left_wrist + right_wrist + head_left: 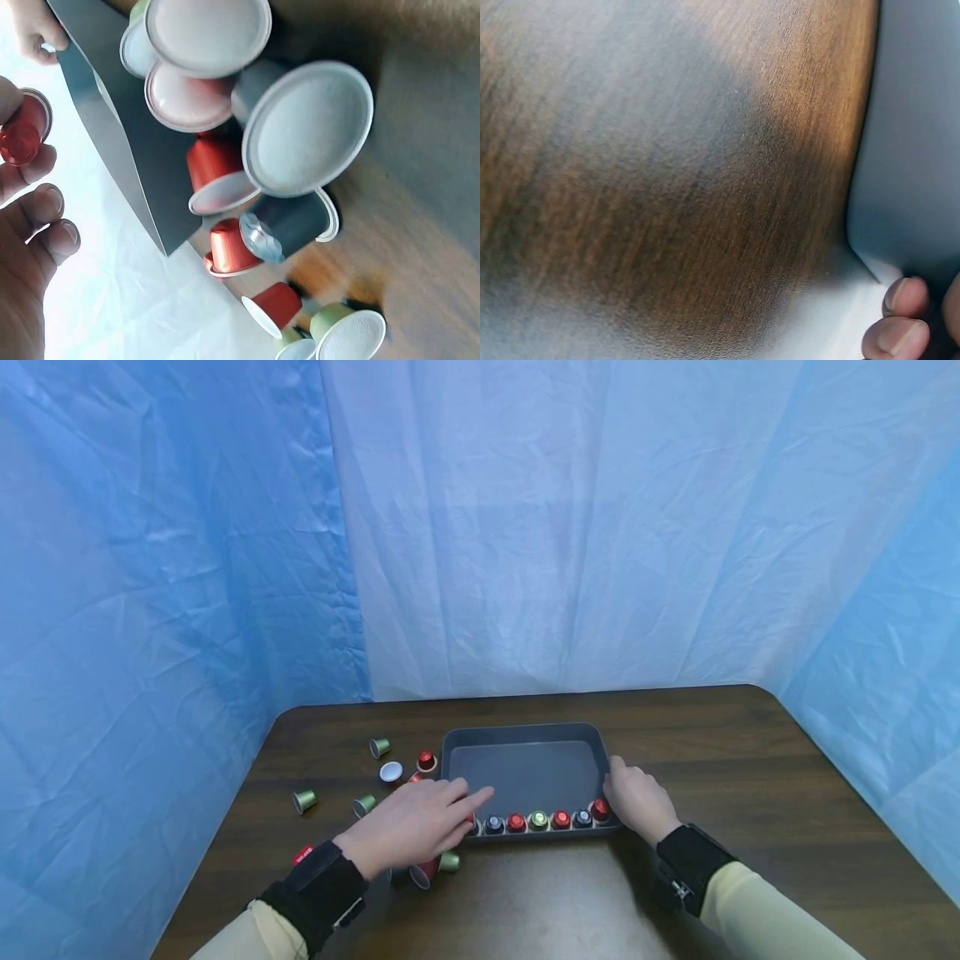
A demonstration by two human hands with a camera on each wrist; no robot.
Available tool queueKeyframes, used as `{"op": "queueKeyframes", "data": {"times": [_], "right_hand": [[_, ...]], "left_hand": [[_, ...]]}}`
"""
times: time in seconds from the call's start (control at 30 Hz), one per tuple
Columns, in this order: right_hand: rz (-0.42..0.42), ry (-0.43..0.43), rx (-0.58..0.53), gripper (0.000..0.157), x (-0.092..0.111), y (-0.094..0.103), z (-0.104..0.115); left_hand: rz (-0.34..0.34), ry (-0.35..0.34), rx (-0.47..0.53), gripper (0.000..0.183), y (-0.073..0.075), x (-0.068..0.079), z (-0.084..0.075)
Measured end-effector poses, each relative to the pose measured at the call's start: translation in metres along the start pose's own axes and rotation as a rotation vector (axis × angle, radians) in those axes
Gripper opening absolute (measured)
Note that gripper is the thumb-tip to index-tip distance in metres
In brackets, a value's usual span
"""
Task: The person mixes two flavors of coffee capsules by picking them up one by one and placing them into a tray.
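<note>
My left hand [423, 818] reaches over the front left corner of the dark grey baking tray [525, 735]. In the left wrist view its thumb and a finger pinch a red coffee capsule [24, 131]. The right hand [641, 797] grips the tray's right wall, with its fingertips [901, 337] at the rim. A row of capsules stands along the tray's front wall, among them a green capsule [538, 820], a red capsule [516, 822] and a dark capsule [582, 818]. The left hand partly hides the row's left end.
Loose capsules lie left of the tray on the wooden table [712, 735], including a green capsule [303, 802], a capsule showing its white lid [391, 772] and a red capsule [426, 761]. Several more cluster under the left wrist. Blue sheets [480, 527] hang around the table.
</note>
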State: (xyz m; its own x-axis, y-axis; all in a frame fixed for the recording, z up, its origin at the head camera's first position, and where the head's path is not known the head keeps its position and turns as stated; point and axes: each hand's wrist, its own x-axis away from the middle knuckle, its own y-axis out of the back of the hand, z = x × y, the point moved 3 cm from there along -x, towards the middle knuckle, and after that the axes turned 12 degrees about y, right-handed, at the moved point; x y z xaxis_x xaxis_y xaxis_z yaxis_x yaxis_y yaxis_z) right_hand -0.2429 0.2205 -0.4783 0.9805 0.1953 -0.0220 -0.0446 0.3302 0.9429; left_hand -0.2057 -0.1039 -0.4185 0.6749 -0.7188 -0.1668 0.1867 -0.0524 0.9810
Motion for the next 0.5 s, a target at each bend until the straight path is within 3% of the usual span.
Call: {"op": "queueKeyframes", "data": {"times": [0.17,0.3,0.4,0.5], "right_hand": [[-0.007,0.003,-0.003,0.039,0.0,0.0,0.0],[-0.006,-0.002,-0.005,0.039,0.0,0.0,0.0],[-0.005,-0.002,-0.005,0.039,0.0,0.0,-0.001],[-0.004,0.0,-0.006,0.039,0.0,0.0,0.0]], "left_hand": [[0.07,0.116,0.086,0.063,-0.003,-0.004,0.011],[0.134,0.223,0.205,0.042,-0.005,-0.007,0.019],[0.14,0.241,0.219,0.03,-0.006,-0.008,0.023],[0.115,0.213,0.183,0.028,-0.006,-0.009,0.025]]}}
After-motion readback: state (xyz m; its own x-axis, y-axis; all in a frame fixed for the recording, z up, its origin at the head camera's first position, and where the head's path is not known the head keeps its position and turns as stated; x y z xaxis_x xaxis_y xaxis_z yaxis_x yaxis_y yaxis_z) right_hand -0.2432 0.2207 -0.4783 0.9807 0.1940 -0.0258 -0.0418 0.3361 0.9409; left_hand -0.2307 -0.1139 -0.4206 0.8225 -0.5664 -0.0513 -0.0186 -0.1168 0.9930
